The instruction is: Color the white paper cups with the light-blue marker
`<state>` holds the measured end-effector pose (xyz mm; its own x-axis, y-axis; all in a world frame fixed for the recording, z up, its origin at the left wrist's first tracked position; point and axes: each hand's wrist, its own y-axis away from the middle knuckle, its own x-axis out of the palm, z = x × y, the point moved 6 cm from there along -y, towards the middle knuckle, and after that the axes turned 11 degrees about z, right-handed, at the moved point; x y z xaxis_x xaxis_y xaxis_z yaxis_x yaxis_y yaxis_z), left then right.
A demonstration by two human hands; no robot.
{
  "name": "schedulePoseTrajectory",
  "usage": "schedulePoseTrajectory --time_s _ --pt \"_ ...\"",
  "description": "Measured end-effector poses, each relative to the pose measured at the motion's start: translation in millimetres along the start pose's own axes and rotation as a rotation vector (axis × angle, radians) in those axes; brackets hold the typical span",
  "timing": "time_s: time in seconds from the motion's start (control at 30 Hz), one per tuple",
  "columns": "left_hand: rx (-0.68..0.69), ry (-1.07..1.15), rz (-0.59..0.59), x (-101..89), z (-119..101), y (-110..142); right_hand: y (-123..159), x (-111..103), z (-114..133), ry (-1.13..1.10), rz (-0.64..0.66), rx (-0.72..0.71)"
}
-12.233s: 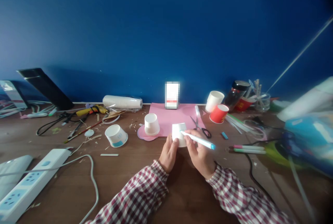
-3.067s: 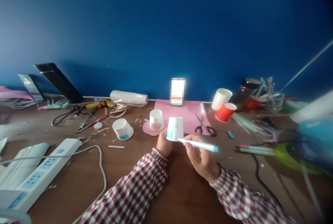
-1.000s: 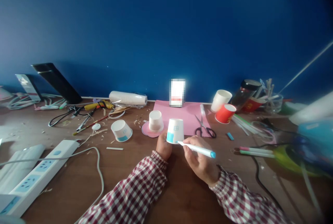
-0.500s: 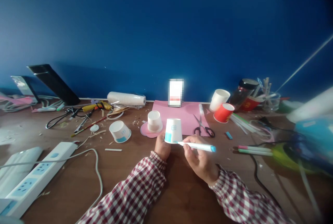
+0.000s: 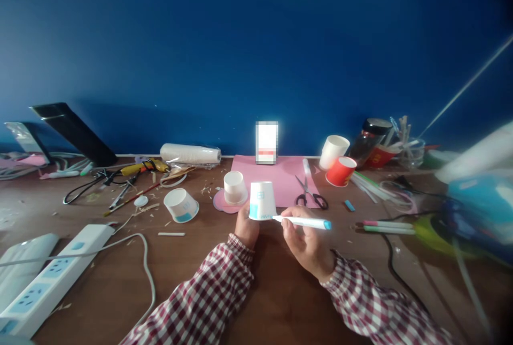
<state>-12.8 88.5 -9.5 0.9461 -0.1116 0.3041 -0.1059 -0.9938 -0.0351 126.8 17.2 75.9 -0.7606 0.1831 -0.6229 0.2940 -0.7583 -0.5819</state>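
Note:
My left hand [image 5: 247, 227] holds a white paper cup [image 5: 263, 198] upside down, its fingers partly hidden behind and under the cup. The cup carries a blue window drawing, a solid blue patch and a blue zigzag line along its lower rim. In my right hand [image 5: 302, 235] is a blue-and-white marker [image 5: 306, 222], gripped like a pen, with its tip at the cup's lower right edge. Left of these, an upturned paper cup [image 5: 181, 206] with similar blue marks stands on the table. Another upturned paper cup [image 5: 235, 187] rests on a pink cloud-shaped piece [image 5: 224, 205].
Scissors [image 5: 308, 195] lie on a pink sheet [image 5: 276, 166]. A red cup [image 5: 340, 171] and a white cup [image 5: 334, 151] stand to the right. A power strip [image 5: 56, 275] with a cable is at left, near a yellow glue gun [image 5: 140, 167]. Bagged cups [image 5: 190, 154] lie behind.
The blue zigzag along the cup's lower rim has grown longer to the right, and the marker tip stays at the rim. The whole view has shifted slightly.

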Motion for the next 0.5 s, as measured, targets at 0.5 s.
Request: schedulePoseTrajectory --time_s 0.5 --pt "-0.009 0.027 0.077 4.6 -0.4 0.7 1.0 -0.3 -6.0 -0.03 -0.013 0.072"
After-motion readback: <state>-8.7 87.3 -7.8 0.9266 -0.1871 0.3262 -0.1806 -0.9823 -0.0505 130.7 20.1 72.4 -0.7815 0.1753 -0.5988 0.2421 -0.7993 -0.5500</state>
